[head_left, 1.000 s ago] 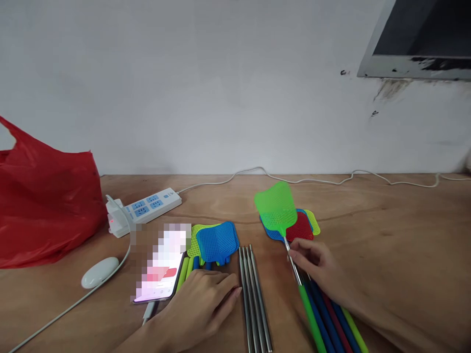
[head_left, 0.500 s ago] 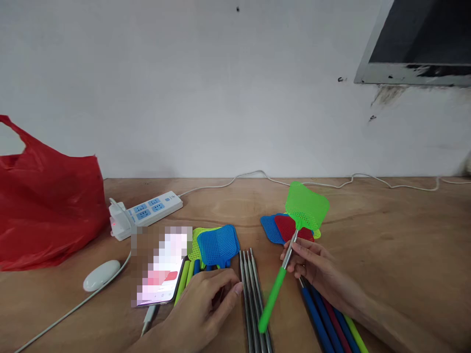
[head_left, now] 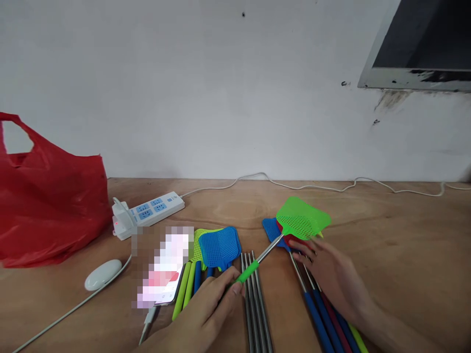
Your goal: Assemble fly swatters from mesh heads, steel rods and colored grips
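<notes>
Left hand [head_left: 206, 314] pinches the green swatter [head_left: 300, 218] by its handle tip, rods [head_left: 257, 314] just right of the fingertips. Right hand [head_left: 331, 277] rests with fingers loosely spread on the pile [head_left: 316, 318].

Green mesh swatter [head_left: 302, 219]; blue swatter head [head_left: 220, 246]; red bag [head_left: 47, 206]; silver rods [head_left: 254, 304].

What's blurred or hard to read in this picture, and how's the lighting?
Head view: soft, even light, only faint shadows under the left hand and the green swatter it holds; no strong glare on the table; a pixelated patch covers most of the phone, so its screen is unreadable.
</notes>
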Demonstrator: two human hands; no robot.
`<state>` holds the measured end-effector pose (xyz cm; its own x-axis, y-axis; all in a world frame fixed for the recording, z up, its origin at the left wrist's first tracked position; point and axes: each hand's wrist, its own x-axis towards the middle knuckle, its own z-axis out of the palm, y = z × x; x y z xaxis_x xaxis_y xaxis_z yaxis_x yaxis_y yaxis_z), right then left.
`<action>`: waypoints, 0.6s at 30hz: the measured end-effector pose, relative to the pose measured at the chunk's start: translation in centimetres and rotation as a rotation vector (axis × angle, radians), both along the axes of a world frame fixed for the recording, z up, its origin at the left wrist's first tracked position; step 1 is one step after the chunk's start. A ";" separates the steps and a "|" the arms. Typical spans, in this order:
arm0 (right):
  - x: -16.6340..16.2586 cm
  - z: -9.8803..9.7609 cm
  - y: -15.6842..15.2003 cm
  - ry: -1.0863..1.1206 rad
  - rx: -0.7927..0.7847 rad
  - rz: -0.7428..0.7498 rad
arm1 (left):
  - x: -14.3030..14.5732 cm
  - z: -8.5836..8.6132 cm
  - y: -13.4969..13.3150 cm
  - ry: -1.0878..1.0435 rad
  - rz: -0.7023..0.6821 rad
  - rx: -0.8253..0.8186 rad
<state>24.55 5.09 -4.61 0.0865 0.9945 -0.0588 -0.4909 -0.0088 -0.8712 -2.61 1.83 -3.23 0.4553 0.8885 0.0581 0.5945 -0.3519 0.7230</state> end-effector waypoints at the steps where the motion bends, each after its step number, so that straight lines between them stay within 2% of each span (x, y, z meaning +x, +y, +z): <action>1: 0.5 -0.2 0.6 -0.045 0.016 -0.072 | -0.1 0.0 0.0 0.009 0.016 0.008; 4: 1.9 -0.4 1.9 -0.337 0.193 -0.339 | -0.2 0.1 0.0 0.056 0.047 0.058; 7: 2.7 0.3 1.7 -0.911 0.563 -0.443 | -0.3 0.3 0.3 0.165 0.055 0.141; 9: 2.6 0.9 1.1 -1.280 0.807 -0.390 | -0.3 0.4 0.6 0.254 0.037 0.164; 12: 2.1 1.3 0.4 -1.589 1.058 -0.231 | -0.3 0.3 1.1 0.324 0.007 0.171; 15: 1.5 0.8 0.2 -1.737 1.157 -0.112 | -0.2 0.2 1.2 0.360 -0.025 0.185; 18: 1.2 0.3 0.4 -1.776 1.188 -0.100 | -0.2 0.1 1.0 0.404 -0.072 0.219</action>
<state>25.71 5.53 -4.27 -0.6283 0.4784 0.6134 0.6816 0.7187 0.1375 -2.82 2.82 -3.16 0.5398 0.8405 0.0467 0.7817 -0.5211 0.3427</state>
